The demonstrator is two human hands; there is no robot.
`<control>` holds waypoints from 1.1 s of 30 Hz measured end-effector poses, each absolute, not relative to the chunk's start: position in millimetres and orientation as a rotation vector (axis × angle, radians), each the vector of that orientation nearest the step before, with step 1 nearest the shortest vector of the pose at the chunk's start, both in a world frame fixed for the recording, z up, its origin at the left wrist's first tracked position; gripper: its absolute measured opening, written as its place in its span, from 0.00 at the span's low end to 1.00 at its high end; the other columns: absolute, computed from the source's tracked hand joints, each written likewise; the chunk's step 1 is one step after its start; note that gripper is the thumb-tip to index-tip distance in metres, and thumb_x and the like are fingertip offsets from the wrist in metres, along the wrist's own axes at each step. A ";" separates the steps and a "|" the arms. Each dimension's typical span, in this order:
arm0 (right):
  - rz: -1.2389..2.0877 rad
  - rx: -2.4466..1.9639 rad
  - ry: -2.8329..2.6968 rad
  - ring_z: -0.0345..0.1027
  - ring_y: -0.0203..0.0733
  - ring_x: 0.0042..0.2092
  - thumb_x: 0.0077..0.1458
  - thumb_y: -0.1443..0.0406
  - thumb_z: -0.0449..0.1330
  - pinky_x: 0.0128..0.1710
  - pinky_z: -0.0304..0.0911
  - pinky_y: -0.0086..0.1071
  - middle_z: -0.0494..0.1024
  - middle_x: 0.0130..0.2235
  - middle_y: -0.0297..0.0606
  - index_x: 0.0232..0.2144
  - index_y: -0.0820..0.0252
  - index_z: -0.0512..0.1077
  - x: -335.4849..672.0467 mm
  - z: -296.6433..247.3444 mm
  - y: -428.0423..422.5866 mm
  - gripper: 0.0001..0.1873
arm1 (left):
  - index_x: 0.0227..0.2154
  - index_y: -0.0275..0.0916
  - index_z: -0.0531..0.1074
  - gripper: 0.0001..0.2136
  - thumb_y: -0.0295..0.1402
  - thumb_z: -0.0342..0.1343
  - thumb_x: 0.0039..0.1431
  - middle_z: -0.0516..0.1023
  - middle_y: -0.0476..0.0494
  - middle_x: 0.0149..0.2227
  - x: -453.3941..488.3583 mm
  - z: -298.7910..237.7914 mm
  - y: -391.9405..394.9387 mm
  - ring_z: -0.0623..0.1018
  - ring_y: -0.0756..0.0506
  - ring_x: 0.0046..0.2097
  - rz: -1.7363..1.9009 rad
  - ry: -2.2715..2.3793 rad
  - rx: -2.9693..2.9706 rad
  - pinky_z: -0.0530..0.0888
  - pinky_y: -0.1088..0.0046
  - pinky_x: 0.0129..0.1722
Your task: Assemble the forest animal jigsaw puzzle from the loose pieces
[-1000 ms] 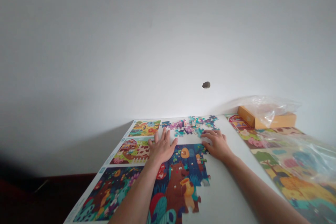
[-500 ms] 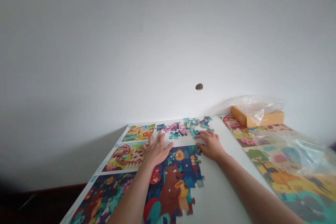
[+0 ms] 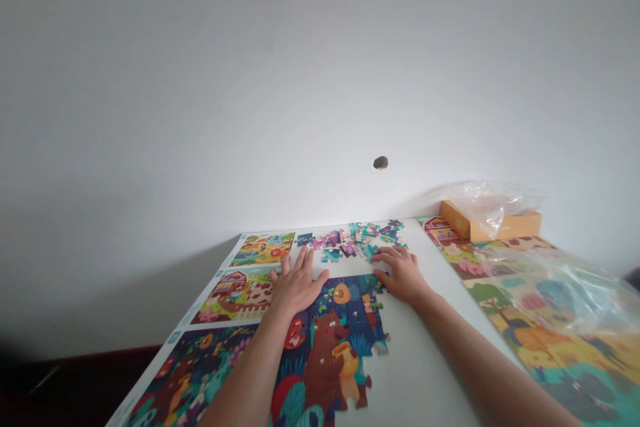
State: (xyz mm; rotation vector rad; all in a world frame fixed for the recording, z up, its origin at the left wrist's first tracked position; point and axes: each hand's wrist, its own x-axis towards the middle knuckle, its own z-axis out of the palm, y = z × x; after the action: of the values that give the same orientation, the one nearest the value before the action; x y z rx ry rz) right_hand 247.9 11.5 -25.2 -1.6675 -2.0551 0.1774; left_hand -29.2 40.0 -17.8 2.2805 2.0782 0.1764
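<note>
A partly assembled jigsaw [image 3: 335,340] with a brown bear and a honey pot lies on the white table [image 3: 430,373]. My left hand [image 3: 296,283] rests flat on its upper left corner, fingers spread. My right hand [image 3: 401,273] lies palm down at the puzzle's upper right corner, fingers together and reaching toward a teal piece [image 3: 371,252]. Beyond both hands a heap of loose pieces [image 3: 355,238] in teal, purple and blue lies near the wall.
A sheet of reference pictures [image 3: 235,293] lies along the table's left edge. Right of me lie a large picture sheet [image 3: 530,307], a clear plastic bag [image 3: 575,280] and an orange box [image 3: 500,221] under crumpled plastic. A white wall stands close behind.
The view has shifted slightly to the right and up. Both hands keep their places on the puzzle's top corners; the right fingers have crept a little toward the loose pieces.
</note>
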 end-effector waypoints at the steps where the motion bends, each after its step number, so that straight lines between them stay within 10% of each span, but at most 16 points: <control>1: 0.175 -1.670 -2.053 0.55 0.54 0.57 0.57 0.56 0.57 0.53 0.50 0.51 0.70 0.57 0.32 0.48 0.42 0.74 247.7 -25.2 11.4 0.16 | 0.66 0.53 0.50 0.36 0.60 0.36 0.57 0.47 0.51 0.70 -29.5 -17.3 40.1 0.50 0.24 0.67 0.178 2.076 2.285 0.53 0.32 0.56; 33: 0.162 -1.669 -2.037 0.58 0.54 0.55 0.55 0.60 0.56 0.51 0.53 0.49 0.72 0.55 0.35 0.46 0.46 0.75 241.0 -23.3 9.9 0.16 | 0.64 0.54 0.53 0.31 0.54 0.40 0.58 0.45 0.52 0.70 -28.3 -11.3 35.4 0.48 0.25 0.67 0.196 2.047 2.255 0.52 0.32 0.57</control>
State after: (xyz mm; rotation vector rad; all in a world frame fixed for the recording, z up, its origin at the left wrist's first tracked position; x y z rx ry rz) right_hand 241.0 9.9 -23.3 -1.6695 -2.0371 0.1623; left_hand -28.3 35.4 -11.3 2.2553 2.0468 0.1964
